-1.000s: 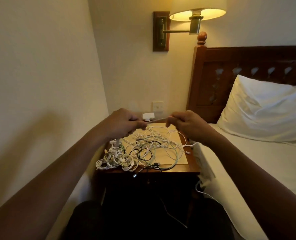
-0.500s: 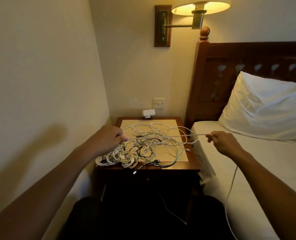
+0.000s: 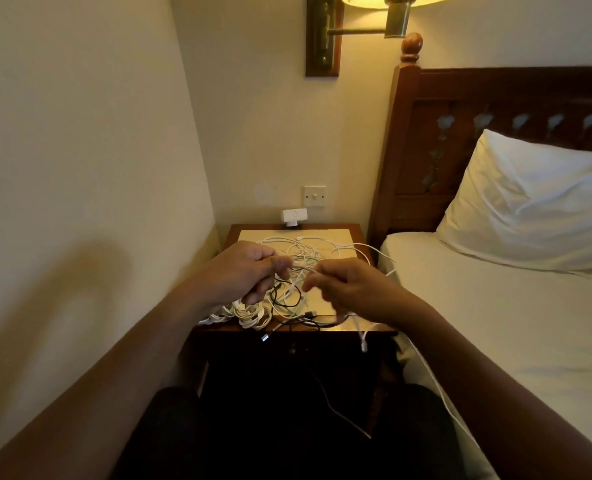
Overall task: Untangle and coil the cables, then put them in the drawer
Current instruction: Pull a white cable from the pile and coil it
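A tangle of white, green and black cables lies on the wooden nightstand. Several coiled white cables sit at its front left corner. My left hand and my right hand are held close together above the tangle, each pinching the same thin white cable. That cable trails from my right hand down over the nightstand's front edge, its plug hanging free. The nightstand's dark front is in shadow and no drawer detail shows.
A white adapter stands at the back of the nightstand under a wall switch. A bed with white sheet and pillow lies right. A wall runs close on the left. A black plug overhangs the front edge.
My right hand, stretched out to the right half a second ago, has come back beside my left hand. The taut white cable between them is now slack and short.
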Demonstrator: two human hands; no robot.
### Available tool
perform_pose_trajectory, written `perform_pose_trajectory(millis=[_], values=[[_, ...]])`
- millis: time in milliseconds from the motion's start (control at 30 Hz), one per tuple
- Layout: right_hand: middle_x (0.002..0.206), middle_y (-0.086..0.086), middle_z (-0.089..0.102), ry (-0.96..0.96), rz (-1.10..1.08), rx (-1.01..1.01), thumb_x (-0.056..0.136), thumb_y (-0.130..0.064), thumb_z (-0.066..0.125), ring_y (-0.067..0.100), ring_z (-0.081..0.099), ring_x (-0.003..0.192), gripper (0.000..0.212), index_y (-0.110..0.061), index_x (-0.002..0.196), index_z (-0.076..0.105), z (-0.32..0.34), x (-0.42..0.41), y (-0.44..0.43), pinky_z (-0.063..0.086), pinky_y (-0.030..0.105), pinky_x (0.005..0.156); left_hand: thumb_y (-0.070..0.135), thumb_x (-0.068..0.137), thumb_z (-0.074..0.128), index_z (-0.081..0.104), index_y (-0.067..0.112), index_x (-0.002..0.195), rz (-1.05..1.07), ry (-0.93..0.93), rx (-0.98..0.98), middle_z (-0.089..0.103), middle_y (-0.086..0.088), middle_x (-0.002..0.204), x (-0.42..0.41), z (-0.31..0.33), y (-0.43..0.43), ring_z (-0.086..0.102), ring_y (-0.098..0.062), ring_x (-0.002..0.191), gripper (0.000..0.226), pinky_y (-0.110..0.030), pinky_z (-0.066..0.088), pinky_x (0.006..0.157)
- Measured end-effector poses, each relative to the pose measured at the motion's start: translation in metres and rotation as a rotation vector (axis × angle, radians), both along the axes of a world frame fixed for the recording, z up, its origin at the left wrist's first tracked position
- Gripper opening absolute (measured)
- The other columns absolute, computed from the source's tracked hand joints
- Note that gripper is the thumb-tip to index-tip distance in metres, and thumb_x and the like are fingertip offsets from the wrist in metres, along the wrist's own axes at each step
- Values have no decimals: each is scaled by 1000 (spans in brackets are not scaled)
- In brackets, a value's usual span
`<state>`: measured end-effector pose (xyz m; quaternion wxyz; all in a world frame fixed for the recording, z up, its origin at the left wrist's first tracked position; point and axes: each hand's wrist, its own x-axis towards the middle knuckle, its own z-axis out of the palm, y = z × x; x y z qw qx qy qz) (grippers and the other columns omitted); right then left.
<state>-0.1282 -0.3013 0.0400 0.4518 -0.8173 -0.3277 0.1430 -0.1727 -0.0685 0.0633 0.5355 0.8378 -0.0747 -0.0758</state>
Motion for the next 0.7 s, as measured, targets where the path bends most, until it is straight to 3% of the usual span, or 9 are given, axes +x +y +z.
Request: perform_pose_trajectory(millis=[33, 100, 200, 267, 400, 500, 567, 600, 700], values=[[76, -12, 64, -50, -57, 17, 107, -26, 53, 1, 58, 66, 21, -21, 106, 73, -1, 4, -2, 53, 29, 65, 38, 101, 60, 69, 4, 94, -31, 49, -22, 46, -4, 53, -5, -1, 4, 37, -15, 41, 36, -24, 34, 47], [78, -24, 67, -184, -139, 22, 106, -25, 56, -4, 59, 73, 21, -24, 102, 76, 0, 13, -4, 45, 19, 67, 36, 100, 60, 70, 5, 92, -115, 181, -66, 42, -4, 54, -16, -1, 9, 34, -13, 41, 33, -22, 33, 46], [88, -23, 69, -304, -184, 11, 105, -30, 57, -9, 60, 85, 19, -27, 106, 76, -2, 16, 2, 44, 11, 70, 28, 102, 55, 68, 7, 93, -178, 268, -313, 38, -1, 55, -22, -1, 9, 32, -9, 41, 26, -19, 32, 44], [85, -26, 62, -332, -238, 12, 107, -30, 51, -15, 56, 81, 23, -25, 108, 74, -9, 15, 6, 41, 7, 66, 22, 103, 52, 67, 6, 98, -145, 173, -523, 38, 0, 59, -18, -1, 11, 32, -8, 44, 23, -20, 32, 46], [80, -19, 57, -195, -284, -25, 110, -31, 44, -4, 53, 69, 29, -22, 114, 72, -33, 6, 14, 39, 21, 66, 16, 99, 52, 67, 3, 116, -55, -17, -834, 53, -1, 71, -6, 3, 17, 39, -7, 50, 26, -21, 36, 51], [101, -12, 69, -177, -115, -137, 110, -30, 43, -5, 60, 83, 30, -22, 124, 69, -37, -24, 30, 46, 21, 73, 9, 96, 52, 61, 3, 129, 39, -112, -928, 70, -5, 88, 1, 6, 10, 55, -9, 63, 34, -22, 48, 60], [121, -2, 70, -178, 34, -234, 111, -31, 43, 6, 65, 99, 31, -22, 133, 61, -25, -47, 43, 51, 25, 82, 4, 101, 49, 58, 5, 133, 120, -177, -842, 76, -8, 99, 3, 2, 0, 68, -15, 76, 34, -25, 58, 72], [120, 0, 69, -194, 72, -282, 110, -33, 44, 11, 65, 99, 31, -21, 136, 58, -16, -55, 48, 51, 27, 80, 3, 104, 47, 56, 7, 136, 162, -222, -725, 77, -9, 104, 4, -2, -4, 71, -18, 82, 34, -27, 60, 78], [89, -6, 64, -368, 62, -347, 108, -37, 49, 7, 59, 76, 27, -19, 123, 61, 15, -63, 48, 41, 25, 66, 10, 108, 45, 54, 14, 145, 191, -330, -253, 77, -7, 103, 2, -16, -8, 74, -17, 88, 38, -24, 58, 80]])
